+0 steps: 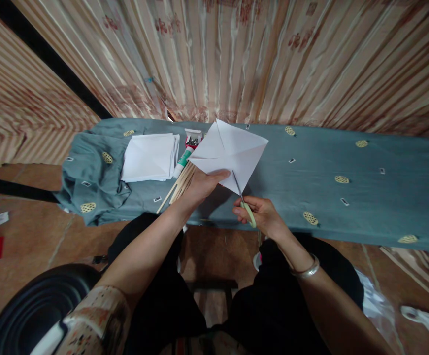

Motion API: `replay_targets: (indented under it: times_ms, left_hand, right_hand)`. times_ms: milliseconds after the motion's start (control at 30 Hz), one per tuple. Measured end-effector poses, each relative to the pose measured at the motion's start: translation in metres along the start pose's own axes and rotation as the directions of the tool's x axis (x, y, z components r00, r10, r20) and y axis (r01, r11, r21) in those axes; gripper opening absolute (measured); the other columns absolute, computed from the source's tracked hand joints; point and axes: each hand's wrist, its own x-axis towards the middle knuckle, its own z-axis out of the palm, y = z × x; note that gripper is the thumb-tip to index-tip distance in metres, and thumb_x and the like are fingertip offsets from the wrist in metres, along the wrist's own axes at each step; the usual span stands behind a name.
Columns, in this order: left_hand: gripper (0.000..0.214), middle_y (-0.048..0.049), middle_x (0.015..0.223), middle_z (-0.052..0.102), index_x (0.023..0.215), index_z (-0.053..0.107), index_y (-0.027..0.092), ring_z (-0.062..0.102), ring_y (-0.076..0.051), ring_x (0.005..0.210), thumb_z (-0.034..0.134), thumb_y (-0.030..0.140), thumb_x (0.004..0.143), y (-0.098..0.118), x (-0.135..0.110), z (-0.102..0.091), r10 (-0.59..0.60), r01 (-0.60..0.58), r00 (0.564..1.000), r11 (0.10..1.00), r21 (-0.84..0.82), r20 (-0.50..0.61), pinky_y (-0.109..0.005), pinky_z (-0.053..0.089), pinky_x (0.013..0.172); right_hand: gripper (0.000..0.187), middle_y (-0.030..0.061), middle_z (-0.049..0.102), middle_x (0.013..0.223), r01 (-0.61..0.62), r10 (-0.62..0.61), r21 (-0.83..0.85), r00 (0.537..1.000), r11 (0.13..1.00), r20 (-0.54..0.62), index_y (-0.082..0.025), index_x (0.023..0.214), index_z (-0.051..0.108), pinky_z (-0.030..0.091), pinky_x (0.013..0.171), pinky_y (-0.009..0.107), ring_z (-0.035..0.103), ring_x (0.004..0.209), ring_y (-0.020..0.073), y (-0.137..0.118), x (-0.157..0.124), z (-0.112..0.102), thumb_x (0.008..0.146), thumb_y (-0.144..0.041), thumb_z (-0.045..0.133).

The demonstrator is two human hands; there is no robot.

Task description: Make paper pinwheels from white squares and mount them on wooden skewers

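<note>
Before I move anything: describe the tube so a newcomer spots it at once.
On the cloth-covered table, find the white paper stack at left. Just right of it, beside pale sticks, lies the tube. Unlike them, it has a green band.

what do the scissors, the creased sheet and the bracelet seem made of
Scissors: smooth pale green handles, probably plastic; thin grey blades, likely metal. Sheet: apparently matte white paper, judging by its creases and thin edges. Bracelet: probably polished metal, given its silvery glints.
</note>
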Motion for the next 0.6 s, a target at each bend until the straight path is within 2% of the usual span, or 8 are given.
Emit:
replay_targets:
  times_ms: [167, 433, 600]
  left_hand:
    - [0.050, -0.0073, 0.093, 0.073, 0.107, 0.063, 0.016, 0.067, -0.027, 0.098, 0.075, 0.031, 0.061, -0.0020, 0.0008, 0.0001, 0.004, -0.004, 1.000, 0.999, -0.039, 0.005, -0.043, 0.052, 0.096]
    - [0.046, -0.0086, 0.095, 0.075, 0.105, 0.065, 0.015, 0.068, -0.029, 0.100, 0.076, 0.032, 0.063, -0.0015, -0.0007, -0.0009, -0.033, 0.034, 0.999, 0.999, 0.019, -0.008, -0.046, 0.052, 0.097]
    - [0.039, -0.0071, 0.090, 0.074, 0.099, 0.065, 0.017, 0.068, -0.029, 0.099, 0.075, 0.031, 0.063, 0.0033, -0.0038, 0.0006, -0.033, 0.033, 0.998, 0.999, 0.011, 0.052, -0.045, 0.054, 0.096]
  right_hand:
    - [0.043, -0.0028, 0.062, 0.055, -0.003, 0.003, 0.008, 1.000, 1.000, 0.003, -0.018, 0.076, 0.067, 0.046, 0.048, 0.023, 0.055, 0.048, 0.0097, -0.0002, 0.0004, -0.0006, 0.057, -0.052, 0.084]
    - [0.045, -0.0029, 0.061, 0.053, -0.014, 0.014, 0.007, 1.000, 1.000, -0.018, -0.018, 0.075, 0.067, 0.045, 0.046, 0.024, 0.053, 0.045, 0.0098, -0.0025, 0.0000, 0.0007, 0.055, -0.055, 0.084]
    - [0.045, -0.0021, 0.063, 0.056, 0.002, -0.002, 0.010, 1.000, 1.000, -0.007, -0.017, 0.078, 0.068, 0.044, 0.047, 0.023, 0.055, 0.047, 0.0102, 0.0006, 0.0016, -0.0010, 0.056, -0.052, 0.085]
